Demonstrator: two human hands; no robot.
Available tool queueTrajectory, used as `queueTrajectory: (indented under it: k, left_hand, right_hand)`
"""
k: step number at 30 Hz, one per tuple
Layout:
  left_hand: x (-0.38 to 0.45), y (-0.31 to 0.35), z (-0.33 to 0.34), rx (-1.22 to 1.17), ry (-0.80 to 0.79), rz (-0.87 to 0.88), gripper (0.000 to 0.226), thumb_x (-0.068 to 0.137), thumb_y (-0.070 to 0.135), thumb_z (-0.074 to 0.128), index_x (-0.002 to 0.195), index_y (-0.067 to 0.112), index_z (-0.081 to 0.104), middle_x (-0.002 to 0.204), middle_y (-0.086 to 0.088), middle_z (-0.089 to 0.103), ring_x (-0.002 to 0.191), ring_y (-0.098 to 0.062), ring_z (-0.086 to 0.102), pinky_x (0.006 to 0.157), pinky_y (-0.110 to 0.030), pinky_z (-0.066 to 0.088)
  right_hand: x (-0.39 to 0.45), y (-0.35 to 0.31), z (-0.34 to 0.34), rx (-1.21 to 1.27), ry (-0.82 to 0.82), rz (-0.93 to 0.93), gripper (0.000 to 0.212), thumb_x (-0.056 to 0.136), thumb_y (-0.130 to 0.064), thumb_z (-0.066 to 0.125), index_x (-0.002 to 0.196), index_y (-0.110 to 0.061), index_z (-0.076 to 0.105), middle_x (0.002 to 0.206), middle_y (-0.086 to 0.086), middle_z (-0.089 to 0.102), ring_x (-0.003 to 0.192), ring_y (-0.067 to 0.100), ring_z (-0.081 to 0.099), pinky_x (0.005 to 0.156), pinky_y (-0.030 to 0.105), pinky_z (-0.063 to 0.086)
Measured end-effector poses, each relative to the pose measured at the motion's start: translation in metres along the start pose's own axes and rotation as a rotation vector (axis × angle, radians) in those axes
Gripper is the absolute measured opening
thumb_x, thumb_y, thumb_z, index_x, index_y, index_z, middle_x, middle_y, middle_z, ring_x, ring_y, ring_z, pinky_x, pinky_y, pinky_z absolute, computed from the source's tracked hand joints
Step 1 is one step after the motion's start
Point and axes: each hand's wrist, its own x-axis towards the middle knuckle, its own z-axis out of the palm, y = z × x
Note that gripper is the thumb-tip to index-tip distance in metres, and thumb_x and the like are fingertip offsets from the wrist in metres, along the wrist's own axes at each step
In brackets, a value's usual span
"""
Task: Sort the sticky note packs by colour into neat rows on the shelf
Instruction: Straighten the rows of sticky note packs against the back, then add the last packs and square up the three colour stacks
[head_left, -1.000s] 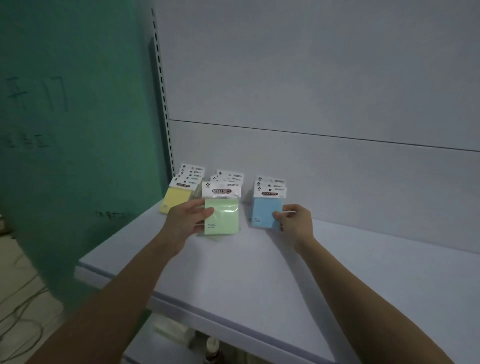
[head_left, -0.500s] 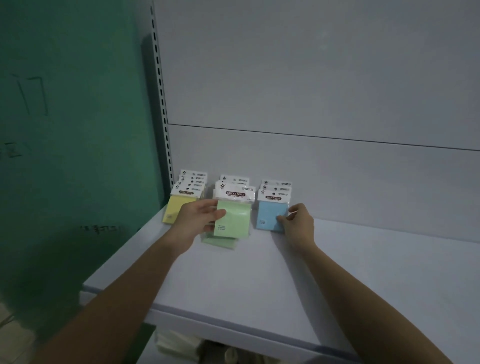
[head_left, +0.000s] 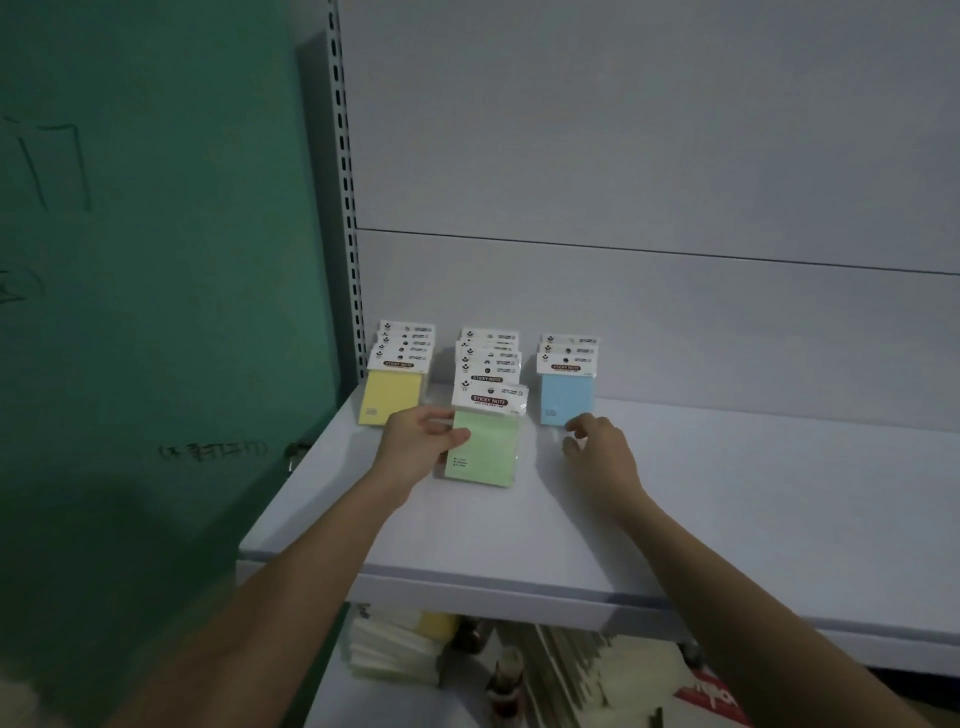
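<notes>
Left hand: the left hand (head_left: 423, 441) pinches the left edge of the front green pack (head_left: 483, 441), thumb on its face, apparently to square it with its row.
Right hand: the right hand (head_left: 597, 449) hovers open, fingers loosely curled, just in front of the blue row (head_left: 567, 384), holding nothing.
Rows: yellow row (head_left: 397, 384), green row (head_left: 488, 358) and blue stand side by side at the back of the shelf (head_left: 727, 493), headers overlapping so each colour reads clearly.
Progress: sorting looks nearly finished.
</notes>
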Motion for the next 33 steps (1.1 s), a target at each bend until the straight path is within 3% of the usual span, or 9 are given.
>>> queueTrajectory:
  k: [3,6,11,17,22,24,26,30,33]
  left_hand:
    - [0.005,-0.008,-0.002,0.061,0.074,0.033,0.03,0.077,0.004,0.076,0.105,0.004,0.067,0.099,-0.012,0.07,0.091,-0.025,0.068,0.084,-0.038,0.055]
    - [0.004,-0.016,0.001,0.143,0.125,0.07,0.027,0.079,0.01,0.076,0.104,0.006,0.068,0.095,-0.006,0.066,0.084,-0.018,0.062,0.079,-0.029,0.052]
    - [0.011,-0.018,0.008,0.217,0.144,0.11,0.022,0.08,0.014,0.075,0.1,0.007,0.069,0.085,0.0,0.063,0.079,-0.017,0.06,0.079,-0.03,0.052]
    - [0.016,-0.025,0.014,0.281,0.211,0.154,0.016,0.082,0.02,0.073,0.092,0.018,0.061,0.08,0.009,0.06,0.072,-0.011,0.059,0.068,-0.027,0.046]
    - [0.008,-0.021,0.016,0.391,0.229,0.206,0.023,0.087,0.03,0.067,0.095,0.015,0.052,0.079,0.006,0.058,0.064,-0.002,0.052,0.053,-0.019,0.033]
    - [0.003,-0.017,0.015,0.386,0.207,0.194,0.027,0.089,0.037,0.062,0.097,0.015,0.05,0.085,0.002,0.058,0.074,-0.014,0.058,0.057,-0.022,0.037]
    - [-0.003,-0.014,0.014,0.411,0.21,0.192,0.032,0.09,0.041,0.056,0.105,0.013,0.049,0.1,-0.004,0.056,0.094,-0.023,0.056,0.071,-0.031,0.043]
    - [-0.024,0.0,0.033,0.664,0.253,0.34,0.038,0.093,0.042,0.049,0.118,0.013,0.052,0.12,-0.006,0.052,0.113,-0.026,0.045,0.093,-0.04,0.042]
    - [-0.052,0.017,0.077,0.696,0.131,0.445,0.039,0.093,0.043,0.048,0.124,0.018,0.054,0.128,-0.003,0.051,0.12,-0.024,0.045,0.096,-0.038,0.041]
  right_hand:
    - [-0.032,-0.01,0.004,-0.242,-0.097,-0.132,0.023,0.093,-0.026,0.036,0.1,-0.018,0.056,0.104,0.004,0.056,0.104,0.028,0.054,0.078,0.035,0.038]
    - [-0.048,-0.015,0.004,-0.403,-0.178,-0.149,0.032,0.095,-0.04,0.027,0.116,-0.025,0.044,0.121,-0.002,0.046,0.118,0.022,0.041,0.092,0.045,0.031]
    - [-0.05,-0.022,0.004,-0.405,-0.198,-0.109,0.037,0.096,-0.044,0.024,0.125,-0.027,0.038,0.131,-0.003,0.041,0.125,0.02,0.037,0.099,0.048,0.028]
    - [-0.053,-0.029,0.004,-0.361,-0.169,-0.056,0.04,0.096,-0.042,0.03,0.131,-0.027,0.042,0.138,-0.003,0.042,0.132,0.017,0.033,0.105,0.044,0.024]
    - [-0.056,-0.031,0.003,-0.335,-0.17,-0.041,0.039,0.095,-0.044,0.032,0.127,-0.027,0.047,0.134,-0.004,0.046,0.13,0.017,0.037,0.103,0.043,0.026]
    - [-0.058,-0.033,-0.004,-0.295,-0.19,-0.047,0.04,0.096,-0.046,0.033,0.126,-0.026,0.049,0.134,-0.004,0.048,0.129,0.019,0.04,0.103,0.044,0.029]
    - [-0.059,-0.033,-0.015,-0.18,-0.246,-0.007,0.044,0.099,-0.042,0.035,0.137,-0.023,0.047,0.146,-0.002,0.043,0.137,0.02,0.035,0.11,0.043,0.027]
    - [-0.073,-0.017,-0.054,-0.037,-0.286,0.091,0.048,0.098,-0.043,0.037,0.142,-0.024,0.043,0.149,0.002,0.043,0.134,0.023,0.041,0.111,0.043,0.032]
    - [-0.087,0.008,-0.097,-0.058,-0.271,0.1,0.049,0.098,-0.045,0.039,0.144,-0.028,0.04,0.15,0.0,0.042,0.134,0.023,0.042,0.112,0.043,0.032]
